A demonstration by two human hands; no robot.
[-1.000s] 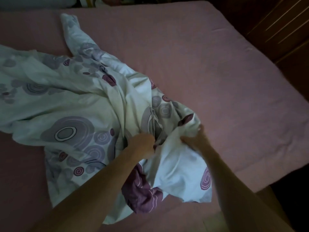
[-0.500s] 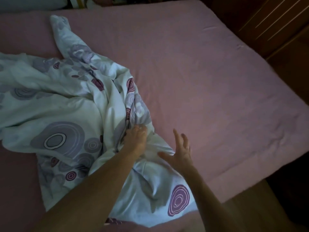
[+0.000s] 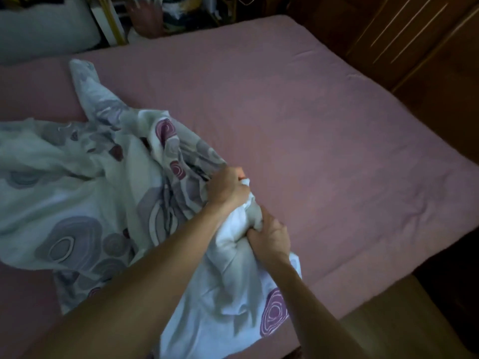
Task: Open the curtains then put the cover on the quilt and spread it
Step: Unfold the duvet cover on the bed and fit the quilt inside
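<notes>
A pale quilt cover [image 3: 77, 193] printed with purple and grey rings lies bunched over the left half of the bed. My left hand [image 3: 225, 187] grips a gathered fold of the cover near the bed's middle. Just below it, my right hand [image 3: 269, 237] grips a white bunch of the same fabric. The two hands are close together, with a twisted ridge of cloth between them. A corner with a purple ring [image 3: 274, 312] hangs toward the bed's near edge. The room is dim, and no curtains are in view.
The pink sheet of the bed [image 3: 324, 141] lies bare on the right. A white pillow [image 3: 44, 29] sits at the far left corner beside cluttered shelves [image 3: 166, 14]. A dark wooden wardrobe [image 3: 414, 40] stands at the right, and pale floor [image 3: 404, 325] shows below.
My right hand was open half a second ago and now grips the cover. My left hand has shifted right with its fold, pulling the fabric toward the bed's middle.
</notes>
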